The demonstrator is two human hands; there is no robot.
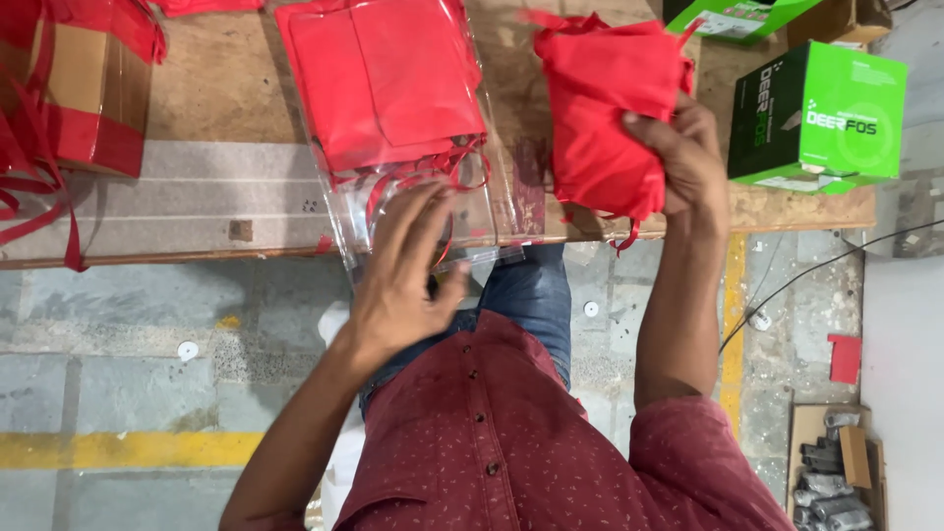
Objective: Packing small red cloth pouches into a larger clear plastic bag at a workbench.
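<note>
we are holding a folded red cloth bag [605, 118] in our right hand [688, 162], fingers closed around its edge, above the counter [216, 88]. our left hand [408, 270], fingers spread and holding nothing, is pressing the mouth of a clear plastic sleeve [413, 211]; it is best kept flat and open. just beyond that hand, the sleeve is already holding another red bag [379, 84].

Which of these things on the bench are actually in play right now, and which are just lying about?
In play:
- left hand on the clear plastic sleeve
- red folded bag inside that sleeve
- right hand gripping a second red bag

Lying about:
- green boxes
- cardboard box under red straps
- floor carton of grey parts
- black cable
</note>
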